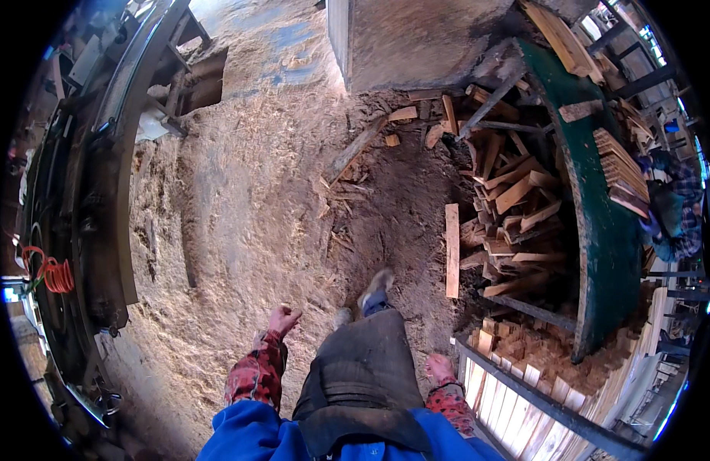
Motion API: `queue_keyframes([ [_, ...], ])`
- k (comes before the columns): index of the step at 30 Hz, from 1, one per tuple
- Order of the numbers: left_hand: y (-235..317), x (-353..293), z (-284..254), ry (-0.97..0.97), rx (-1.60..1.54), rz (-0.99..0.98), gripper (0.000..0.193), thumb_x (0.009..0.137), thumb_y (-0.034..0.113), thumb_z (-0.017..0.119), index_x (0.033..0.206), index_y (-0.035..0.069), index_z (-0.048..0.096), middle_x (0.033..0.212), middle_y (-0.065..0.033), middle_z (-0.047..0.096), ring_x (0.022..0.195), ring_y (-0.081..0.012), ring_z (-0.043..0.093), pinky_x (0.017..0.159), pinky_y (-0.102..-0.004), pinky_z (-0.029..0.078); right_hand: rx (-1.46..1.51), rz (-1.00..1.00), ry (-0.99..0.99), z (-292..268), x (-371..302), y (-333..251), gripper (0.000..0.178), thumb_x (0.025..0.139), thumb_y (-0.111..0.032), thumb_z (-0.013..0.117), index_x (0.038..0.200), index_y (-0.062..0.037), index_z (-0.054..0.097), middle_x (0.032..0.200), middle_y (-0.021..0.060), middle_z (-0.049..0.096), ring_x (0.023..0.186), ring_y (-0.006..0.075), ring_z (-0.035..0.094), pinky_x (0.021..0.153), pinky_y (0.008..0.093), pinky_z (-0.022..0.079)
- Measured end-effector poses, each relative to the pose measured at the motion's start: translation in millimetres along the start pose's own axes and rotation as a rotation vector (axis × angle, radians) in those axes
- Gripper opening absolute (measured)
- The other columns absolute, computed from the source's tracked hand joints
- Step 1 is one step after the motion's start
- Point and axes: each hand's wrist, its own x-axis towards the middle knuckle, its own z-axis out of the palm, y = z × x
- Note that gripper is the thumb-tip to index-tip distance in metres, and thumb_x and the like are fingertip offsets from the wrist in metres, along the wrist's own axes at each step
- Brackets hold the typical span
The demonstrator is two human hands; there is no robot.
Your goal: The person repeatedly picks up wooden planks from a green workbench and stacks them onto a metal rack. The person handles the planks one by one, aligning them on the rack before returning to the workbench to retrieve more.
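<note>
My left hand hangs over the sawdust-covered floor, left of my dark apron. Its fingers are curled in, and nothing shows in them. On the apron's other side is my right hand, its fingers also curled with nothing visible in them. The nearest thing to it is a bin of pale upright boards behind a dark metal rail. Both my arms have red patterned cuffs and blue sleeves. One boot is stretched forward in mid-stride.
Ahead to the right, wood offcuts lie heaped beneath a green table. A single plank lies before them. Beyond the table a person stands by stacked boards. Machinery with a coiled orange hose lines the left.
</note>
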Motion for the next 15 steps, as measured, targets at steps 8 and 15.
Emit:
queue_keyframes([
  [8, 98, 84, 21, -0.072, 0.037, -0.027, 0.057, 0.077, 0.040, 0.074, 0.108, -0.007, 0.062, 0.088, -0.0120, 0.069, 0.074, -0.0168, 0.067, 0.069, -0.0291, 0.054, -0.011, 0.060, -0.135, 31, 83, -134, 0.029, 0.091, -0.017, 0.060, 0.114, 0.0001, 0.059, 0.081, 0.0075, 0.066, 0.068, 0.0148, 0.064, 0.058, 0.0283, 0.055],
  [15, 189, 166, 35, 0.014, 0.225, 0.122, 0.060, 0.071, 0.041, 0.076, 0.104, -0.007, 0.061, 0.087, -0.0181, 0.069, 0.083, -0.0251, 0.067, 0.074, -0.0354, 0.053, 0.022, -0.194, -0.137, 54, 140, -267, 0.037, 0.092, -0.020, 0.061, 0.122, 0.0006, 0.056, 0.090, 0.0081, 0.066, 0.076, 0.0144, 0.065, 0.064, 0.0262, 0.054],
])
